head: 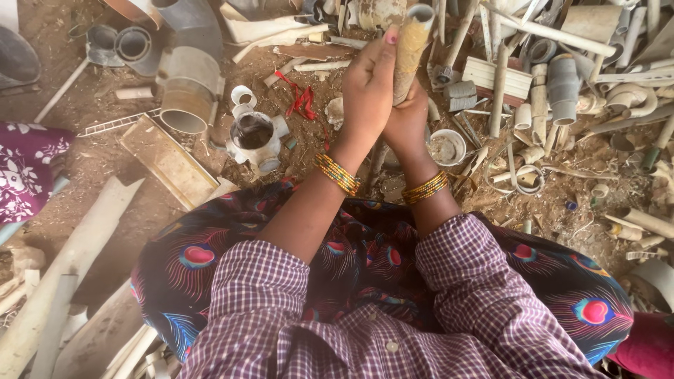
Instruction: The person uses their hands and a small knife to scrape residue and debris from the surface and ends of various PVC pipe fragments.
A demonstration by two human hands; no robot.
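Observation:
A dusty beige plastic pipe piece (411, 43) stands nearly upright at top centre, its open end up. My left hand (368, 88) wraps around its left side with the fingers pressed along it. My right hand (407, 119) grips the pipe lower down, just under and behind the left hand. Both wrists wear gold bangles. My checked purple sleeves and a dark patterned skirt fill the bottom of the view. The pipe's lower end is hidden by my hands.
Dirt ground strewn with scrap. A white multi-way pipe fitting (254, 138) lies left of my hands, a large grey pipe (188, 84) beyond it. Several pipe offcuts and fittings (562, 81) pile up at right. A small round cap (446, 147) lies near my right wrist. Long pale pipes (63, 267) lie at left.

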